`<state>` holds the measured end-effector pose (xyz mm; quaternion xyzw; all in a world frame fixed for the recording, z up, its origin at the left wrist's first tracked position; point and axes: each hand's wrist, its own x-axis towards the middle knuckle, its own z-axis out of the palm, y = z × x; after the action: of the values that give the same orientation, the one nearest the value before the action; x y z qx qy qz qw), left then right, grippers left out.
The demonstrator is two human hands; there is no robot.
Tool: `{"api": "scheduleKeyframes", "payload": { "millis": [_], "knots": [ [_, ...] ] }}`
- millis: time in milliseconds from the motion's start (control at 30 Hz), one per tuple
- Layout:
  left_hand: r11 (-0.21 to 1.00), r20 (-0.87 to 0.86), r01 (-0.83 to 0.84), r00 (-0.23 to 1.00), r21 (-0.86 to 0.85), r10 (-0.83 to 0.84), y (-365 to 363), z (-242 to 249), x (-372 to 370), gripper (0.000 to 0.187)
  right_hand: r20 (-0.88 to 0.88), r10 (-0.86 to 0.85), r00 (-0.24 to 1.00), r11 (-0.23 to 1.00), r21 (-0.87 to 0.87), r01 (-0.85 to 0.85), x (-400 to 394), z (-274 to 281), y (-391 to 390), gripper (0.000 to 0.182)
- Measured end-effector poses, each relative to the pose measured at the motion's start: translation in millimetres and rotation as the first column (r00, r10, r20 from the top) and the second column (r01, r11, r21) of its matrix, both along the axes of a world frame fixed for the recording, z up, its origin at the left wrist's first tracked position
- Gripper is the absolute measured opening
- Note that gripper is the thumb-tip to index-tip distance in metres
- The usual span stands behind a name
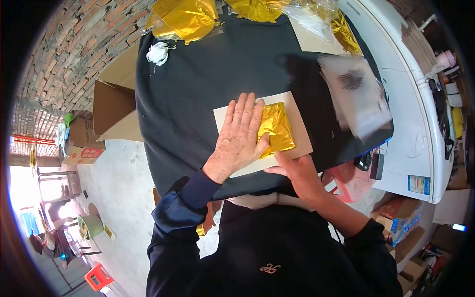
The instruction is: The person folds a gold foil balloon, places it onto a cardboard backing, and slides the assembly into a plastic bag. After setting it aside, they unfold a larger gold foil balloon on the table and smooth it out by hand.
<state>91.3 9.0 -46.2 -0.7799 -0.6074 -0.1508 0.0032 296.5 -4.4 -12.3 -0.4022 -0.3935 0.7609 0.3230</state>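
My left hand lies flat, fingers stretched out, over the left part of a folded gold foil sheet and the pale card beneath it. The foil is creased and roughly square, and the hand hides its left side. At the card's lower right edge, my right hand grips the card, thumb on the near side and the other fingers largely hidden under it. The card sits over the black-covered table, close to its front edge.
Gold foil bundles in clear plastic lie along the far edge. White strings are at the far left, and a stack of clear plastic bags is on the right. An open cardboard box stands left; a white appliance borders the right.
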Motion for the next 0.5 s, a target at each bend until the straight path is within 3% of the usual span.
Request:
{"api": "scheduleKeyframes", "payload": {
  "millis": [233,500],
  "knots": [
    [1.000,-0.019,-0.006,1.000,0.014,0.006,-10,3,12,0.073,0.034,-0.055,0.998,0.996,-0.073,0.058,1,1,-8,0.047],
    [0.994,0.125,0.038,0.992,-0.100,-0.026,-64,9,84,0.087,0.040,-0.212,0.977,0.939,-0.268,0.215,74,-25,-84,0.043]
  ]
}}
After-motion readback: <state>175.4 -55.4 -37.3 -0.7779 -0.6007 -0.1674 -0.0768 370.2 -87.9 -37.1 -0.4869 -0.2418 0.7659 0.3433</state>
